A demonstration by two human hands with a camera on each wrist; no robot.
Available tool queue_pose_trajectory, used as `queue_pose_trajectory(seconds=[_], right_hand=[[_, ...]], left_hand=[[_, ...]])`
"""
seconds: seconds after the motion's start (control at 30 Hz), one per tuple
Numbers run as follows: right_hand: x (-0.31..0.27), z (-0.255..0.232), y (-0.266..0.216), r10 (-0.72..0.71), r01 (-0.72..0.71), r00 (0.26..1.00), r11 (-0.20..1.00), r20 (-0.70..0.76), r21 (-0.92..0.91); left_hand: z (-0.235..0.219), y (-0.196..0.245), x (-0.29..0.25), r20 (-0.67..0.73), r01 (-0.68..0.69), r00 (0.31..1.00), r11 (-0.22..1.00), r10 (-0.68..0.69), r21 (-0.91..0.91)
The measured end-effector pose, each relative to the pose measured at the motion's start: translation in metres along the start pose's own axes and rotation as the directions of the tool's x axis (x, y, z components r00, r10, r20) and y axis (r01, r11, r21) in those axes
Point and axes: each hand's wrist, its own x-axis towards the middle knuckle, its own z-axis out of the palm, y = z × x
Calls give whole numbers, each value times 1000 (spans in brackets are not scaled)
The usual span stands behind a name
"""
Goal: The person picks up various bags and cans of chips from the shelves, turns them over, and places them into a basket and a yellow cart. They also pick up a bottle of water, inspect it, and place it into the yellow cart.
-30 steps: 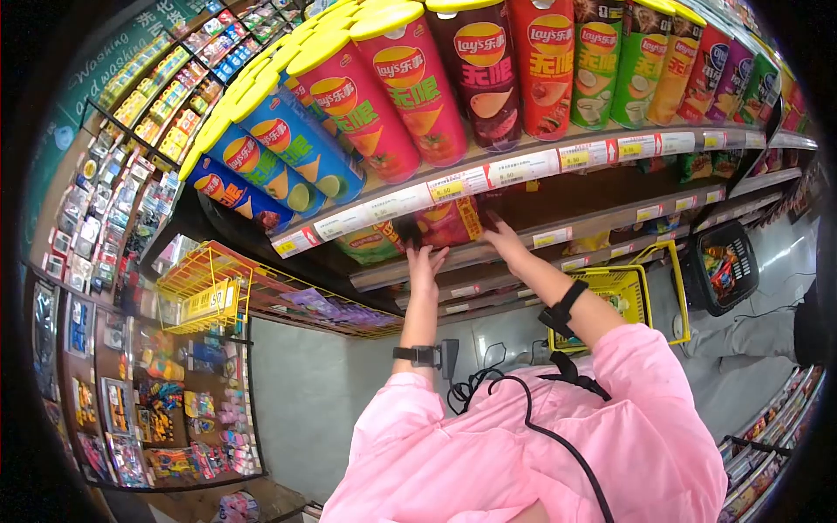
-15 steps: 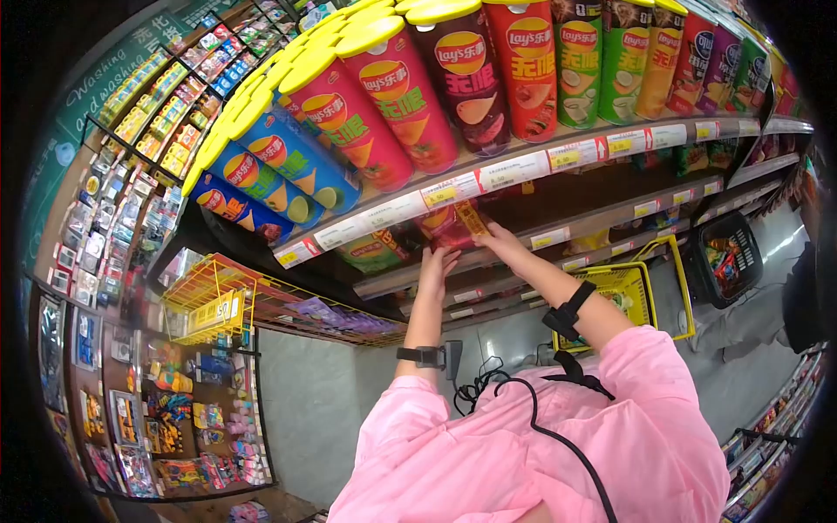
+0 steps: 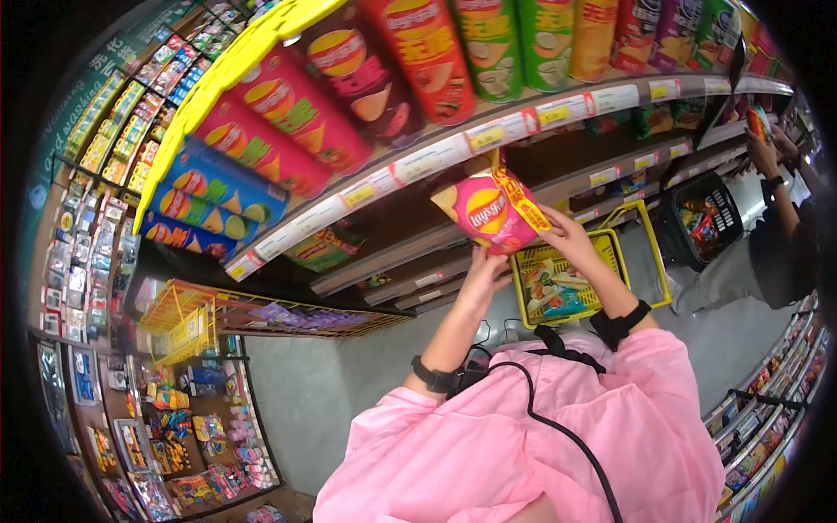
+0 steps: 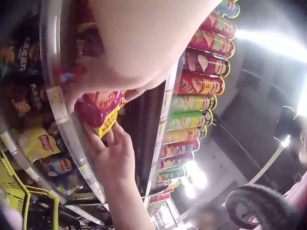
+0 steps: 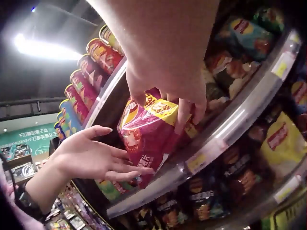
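Note:
A pink and purple Lay's bag of potato chips [image 3: 484, 213] with a yellow band is held in front of the shelf in the head view. My right hand [image 3: 568, 240] grips its yellow-banded edge. In the right wrist view, fingers of that right hand [image 5: 168, 81] bend over the bag [image 5: 148, 129]. My left hand [image 3: 479, 283] supports the bag from beneath. The right wrist view shows this left hand [image 5: 98, 158] with fingers extended along the bag's underside.
Lay's canisters [image 3: 288, 109] line the upper shelf above a row of price labels [image 3: 427, 161]. A yellow shopping basket [image 3: 621, 261] containing packets stands below the hands. To the right is a black basket [image 3: 737, 213], near another person [image 3: 780, 253]. A yellow wire rack [image 3: 183, 327] hangs at left.
The chip bag has come out from the lower shelf toward me and to the right, with both hands at it. The yellow basket's packets show more fully now.

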Motion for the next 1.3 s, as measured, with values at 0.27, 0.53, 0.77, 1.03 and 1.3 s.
queue_pose_trajectory(seconds=[0.27,0.53,0.77,1.03,1.3], right_hand=[[-70,-119,13,84,-97,993,982,-83,-165],[-116,-220,86,363,-392,893,917,-266,-66],[-151,-286,222,575,-500,698,818,-427,284],[-144,-283,234,896,-761,425,432,-131,484],[-137,-277,249,898,-834,347,163,271,527]], left_hand=[[49,-64,47,231,316,892,901,-390,298],[112,-111,70,229,324,875,868,-426,377],[123,-138,78,71,277,935,838,-349,470],[107,-145,50,-181,268,958,923,-223,277],[117,-156,38,-234,247,955,928,-184,279]])
